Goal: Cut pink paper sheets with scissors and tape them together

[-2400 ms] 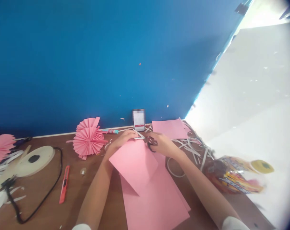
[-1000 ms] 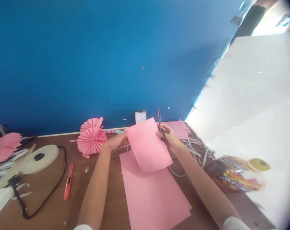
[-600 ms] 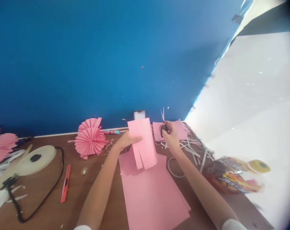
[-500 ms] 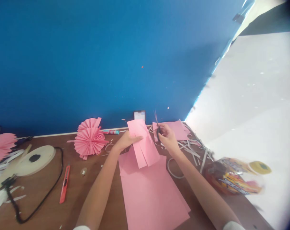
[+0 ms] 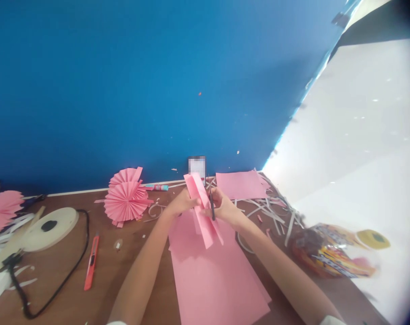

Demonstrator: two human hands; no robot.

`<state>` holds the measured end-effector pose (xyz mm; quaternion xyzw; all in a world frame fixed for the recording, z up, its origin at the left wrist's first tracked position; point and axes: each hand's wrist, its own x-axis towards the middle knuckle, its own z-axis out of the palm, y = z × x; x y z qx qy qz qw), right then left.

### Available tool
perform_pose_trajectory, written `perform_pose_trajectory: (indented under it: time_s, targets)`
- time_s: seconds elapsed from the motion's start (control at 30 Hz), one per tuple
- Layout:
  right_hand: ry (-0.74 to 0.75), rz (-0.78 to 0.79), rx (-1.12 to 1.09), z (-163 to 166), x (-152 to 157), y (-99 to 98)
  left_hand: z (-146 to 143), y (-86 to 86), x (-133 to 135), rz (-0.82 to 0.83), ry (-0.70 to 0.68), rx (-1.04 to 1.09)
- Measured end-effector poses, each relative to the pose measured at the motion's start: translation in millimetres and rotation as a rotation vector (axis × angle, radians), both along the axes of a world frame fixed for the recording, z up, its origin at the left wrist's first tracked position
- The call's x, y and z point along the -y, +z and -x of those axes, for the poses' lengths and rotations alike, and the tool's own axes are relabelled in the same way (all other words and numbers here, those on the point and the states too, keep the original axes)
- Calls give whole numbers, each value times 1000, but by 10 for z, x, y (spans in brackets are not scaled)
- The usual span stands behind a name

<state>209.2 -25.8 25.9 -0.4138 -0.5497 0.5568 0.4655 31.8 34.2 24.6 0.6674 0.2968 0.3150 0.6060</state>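
My left hand (image 5: 183, 202) is closed on a folded piece of pink paper (image 5: 205, 228), held tilted above the table. In my right hand (image 5: 221, 208) is a pair of scissors (image 5: 212, 205), with its dark handle at the fingers and the blades pointing away from me. The right fingers also touch the folded paper's right side. Beneath both hands lie larger pink sheets (image 5: 218, 280), slightly fanned out. Another pink sheet (image 5: 240, 184) rests behind my right hand.
Pleated pink paper rosettes (image 5: 126, 203) lie to the left, near a red box cutter (image 5: 91, 264) and a round cream disc (image 5: 56, 228) with a black cord. White paper strips (image 5: 269, 212) and a plastic bottle (image 5: 340, 250) are on the right. A blue wall (image 5: 157, 90) stands behind.
My right hand has come left and down with the scissors, up against the pink paper. The paper, opened flatter before, is now turned more edge-on and folded together.
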Motion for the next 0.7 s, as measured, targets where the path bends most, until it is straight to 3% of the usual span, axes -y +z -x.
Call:
perform_pose_trajectory:
  time_s: [0.17,0.3,0.53,0.6,0.7]
  targets:
    - [-120,18,-56,10,-31,-42,-7,18,12,88,88,-85]
    - [-301,43,94,-167,-91,-64,105,-6,-33,198,44,-81]
    - [-296,66,242,-485,-213,-52,807,-24,-212,222,-119,-493]
    - [-271,95,219,-496,-199,2,965,15,-250,191,-3,-613]
    - [-190,156,140,-481,-143,109,962,109,-250,22,316,-601]
